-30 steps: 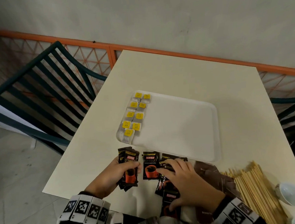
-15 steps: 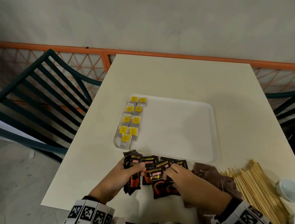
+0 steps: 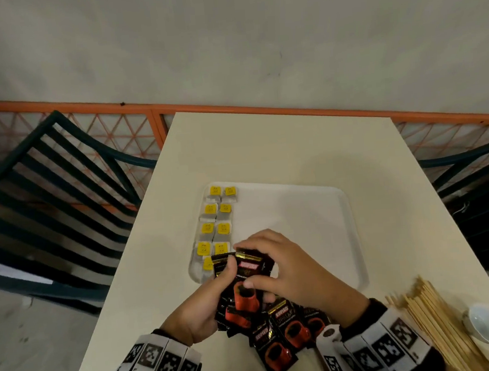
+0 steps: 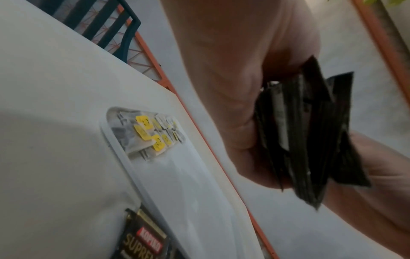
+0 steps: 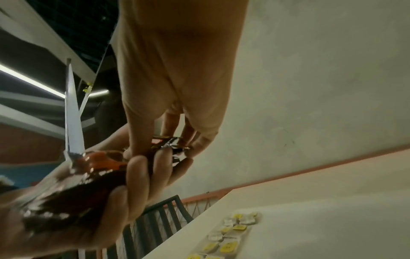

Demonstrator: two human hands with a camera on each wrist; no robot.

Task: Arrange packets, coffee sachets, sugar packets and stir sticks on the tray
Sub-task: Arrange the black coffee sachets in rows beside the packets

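Left to right, head view: chair (image 3: 47, 183); table (image 3: 278, 141); tray (image 3: 313, 223) with yellow-tagged packets (image 3: 217, 225) in two columns along its left edge. At the tray's near-left corner, the left hand (image 3: 200, 309) clasps a stack of sachets (image 3: 242, 285); the right hand (image 3: 288, 269) pinches the top sachet, fingers on its far edge, thumb on its face. Loose sachets (image 3: 281, 337) lie below on the table; sticks (image 3: 432, 325) and a bowl (image 3: 488, 324) lie at the right.

Step, as judged: sachets are gathered and squared, none yet on the tray. The next move calls for peeling one off and laying it beside the packets.

The left wrist view alone shows the stack edge-on, fanned. The right wrist view shows left fingers (image 5: 137, 175) curled under it.
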